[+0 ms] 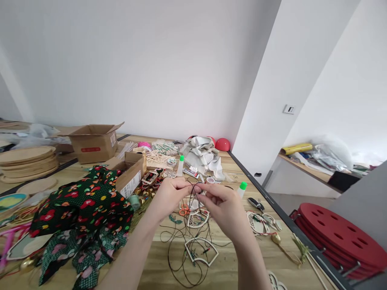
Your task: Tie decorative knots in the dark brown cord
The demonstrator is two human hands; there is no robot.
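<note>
My left hand [173,194] and my right hand [222,198] meet above the middle of the table. Both pinch a dark thin cord [169,257] between thumb and fingertips, and the fingertips nearly touch. The cord crosses in loops between them and trails down in a loose tangle onto the wood. Under the hands lies a fan-shaped wooden cutout [198,218] with openwork. Nearer to me is a second fan-shaped frame [201,240], with small green and red pieces inside it.
Green patterned fabric [87,201] and an open cardboard box [93,143] stand left. Green-capped bottles [242,186], a car key [255,204] and grey cloth [202,155] lie beyond and right. Red stools [341,231] are stacked beside the table's right edge [281,217].
</note>
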